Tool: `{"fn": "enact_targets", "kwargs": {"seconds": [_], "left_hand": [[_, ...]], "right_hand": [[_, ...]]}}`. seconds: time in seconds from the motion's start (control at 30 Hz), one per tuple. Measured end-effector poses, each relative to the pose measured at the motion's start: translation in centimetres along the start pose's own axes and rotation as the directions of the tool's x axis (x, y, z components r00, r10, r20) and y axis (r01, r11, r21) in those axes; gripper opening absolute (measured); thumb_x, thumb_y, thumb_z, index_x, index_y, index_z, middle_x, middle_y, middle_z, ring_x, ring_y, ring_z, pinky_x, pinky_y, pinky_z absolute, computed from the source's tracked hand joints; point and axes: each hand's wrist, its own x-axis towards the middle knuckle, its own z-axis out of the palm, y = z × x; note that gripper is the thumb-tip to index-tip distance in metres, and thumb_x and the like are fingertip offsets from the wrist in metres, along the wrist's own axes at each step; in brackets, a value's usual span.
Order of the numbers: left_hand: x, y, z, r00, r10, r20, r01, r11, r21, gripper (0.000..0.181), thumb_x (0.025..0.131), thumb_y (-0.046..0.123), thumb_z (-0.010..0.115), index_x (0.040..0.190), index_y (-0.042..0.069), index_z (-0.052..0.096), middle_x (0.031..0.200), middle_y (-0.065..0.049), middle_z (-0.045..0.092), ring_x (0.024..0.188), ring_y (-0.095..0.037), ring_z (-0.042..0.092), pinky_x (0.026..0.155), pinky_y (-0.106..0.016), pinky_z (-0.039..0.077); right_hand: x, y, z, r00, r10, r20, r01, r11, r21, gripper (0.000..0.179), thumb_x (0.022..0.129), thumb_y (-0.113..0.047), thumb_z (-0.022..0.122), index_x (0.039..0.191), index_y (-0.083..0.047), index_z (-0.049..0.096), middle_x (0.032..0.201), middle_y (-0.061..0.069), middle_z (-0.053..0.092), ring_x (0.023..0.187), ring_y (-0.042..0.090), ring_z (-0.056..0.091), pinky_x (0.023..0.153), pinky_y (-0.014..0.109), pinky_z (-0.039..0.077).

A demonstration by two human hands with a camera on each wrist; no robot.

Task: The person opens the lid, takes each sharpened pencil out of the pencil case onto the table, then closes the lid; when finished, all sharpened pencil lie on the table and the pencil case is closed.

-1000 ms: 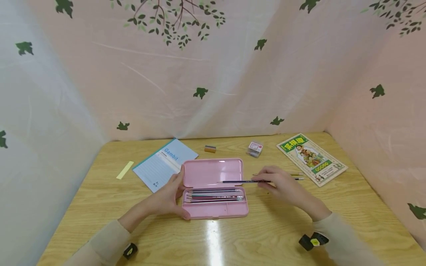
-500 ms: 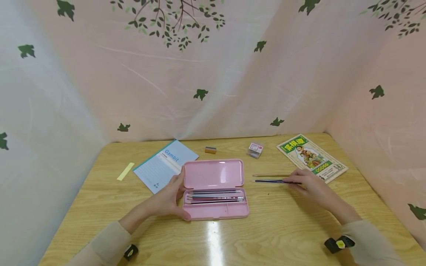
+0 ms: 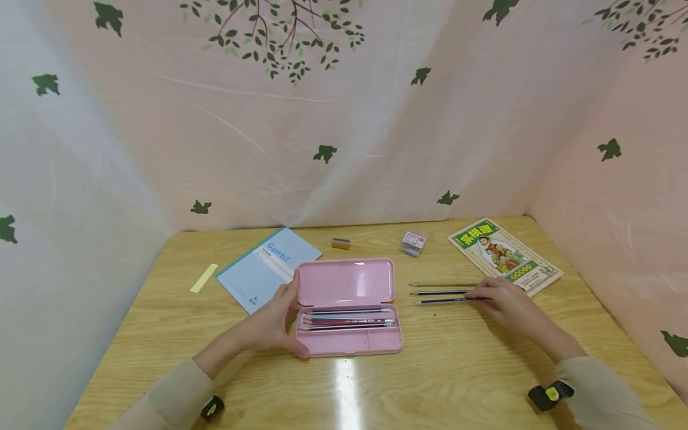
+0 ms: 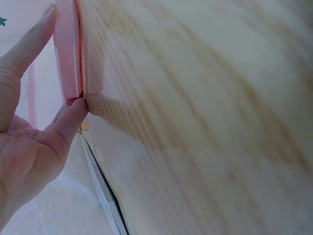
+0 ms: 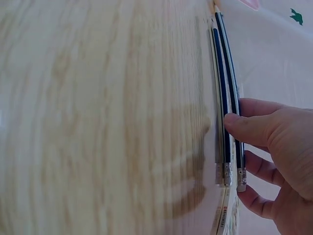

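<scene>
A pink pencil case point(image 3: 349, 344) lies with its lid raised in the middle of the table, several pencils point(image 3: 346, 319) in its back compartment. My left hand point(image 3: 271, 319) grips the case's left end, thumb at the front corner and fingers behind near the lid. Right of the case, my right hand point(image 3: 502, 301) pinches a dark blue pencil point(image 3: 443, 300) near its eraser end, thumb against fingers, low over the table. Just behind it lie another dark pencil point(image 3: 438, 292) and a gold-coloured pencil point(image 3: 443, 284), roughly parallel, their right ends hidden by the hand.
A blue notebook point(image 3: 269, 263) lies behind the left hand, a yellow strip point(image 3: 204, 278) left of it. At the back are an orange-brown block point(image 3: 341, 243) and a small clear box point(image 3: 412, 243). A green-and-cream booklet point(image 3: 500, 251) lies at the right.
My right hand has carried the dark blue pencil rightward from beside the case lid to the loose pencils, then slightly nearer me, apart from the other dark one. The left hand has stayed put.
</scene>
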Motion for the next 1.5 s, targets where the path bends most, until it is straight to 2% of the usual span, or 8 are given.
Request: {"fn": "enact_targets", "kwargs": {"seconds": [0.2,0.5,0.93,1.33,1.5], "left_hand": [[0.06,0.05,0.02,1.000,0.018,0.006,-0.018,0.999,-0.027,0.152,0.065,0.022,0.099,0.159,0.014,-0.021,0.146,-0.025,0.020,0.128,-0.032,0.052,0.115,-0.041,0.034],[-0.03,0.27,-0.04,1.000,0.001,0.010,-0.001,1.000,-0.026,0.151,0.066,0.022,0.098,0.159,0.014,-0.020,0.147,-0.024,0.020,0.127,-0.031,0.052,0.115,-0.040,0.035],[-0.04,0.26,0.03,1.000,-0.016,0.007,0.016,1.000,-0.013,0.154,0.063,0.023,0.100,0.160,0.017,-0.019,0.146,-0.019,0.022,0.127,-0.027,0.053,0.115,-0.036,0.034],[0.02,-0.10,0.07,1.000,0.009,0.001,-0.009,1.000,0.010,0.153,0.063,0.026,0.099,0.159,0.012,-0.019,0.145,-0.022,0.024,0.124,-0.027,0.055,0.114,-0.037,0.038],[-0.06,-0.03,0.03,1.000,-0.011,0.000,0.011,1.000,0.002,0.154,0.062,0.025,0.100,0.160,0.014,-0.019,0.145,-0.020,0.024,0.125,-0.025,0.054,0.114,-0.034,0.038]], "right_hand": [[0.18,0.08,0.44,1.000,0.001,-0.005,-0.001,1.000,0.004,0.031,0.074,0.002,0.085,0.100,-0.014,0.081,0.092,-0.003,0.067,0.081,0.016,0.060,0.065,0.039,0.051],[0.14,0.22,0.88,1.000,0.001,-0.014,-0.001,1.000,0.004,0.033,0.073,0.004,0.085,0.099,-0.015,0.081,0.092,-0.004,0.067,0.080,0.016,0.060,0.065,0.039,0.051],[0.09,0.21,0.60,0.999,0.029,0.024,-0.030,0.999,0.015,0.032,0.076,0.001,0.085,0.102,-0.017,0.080,0.093,-0.007,0.067,0.081,0.013,0.059,0.065,0.036,0.050],[0.04,0.36,0.77,0.998,0.032,0.047,-0.033,0.999,0.011,0.032,0.078,0.003,0.084,0.103,-0.016,0.081,0.095,-0.005,0.068,0.083,0.017,0.061,0.067,0.039,0.051],[0.13,0.33,0.76,0.998,0.036,0.052,-0.037,0.999,0.013,0.032,0.078,0.003,0.083,0.104,-0.016,0.080,0.096,-0.004,0.069,0.083,0.017,0.062,0.068,0.040,0.053]]}}
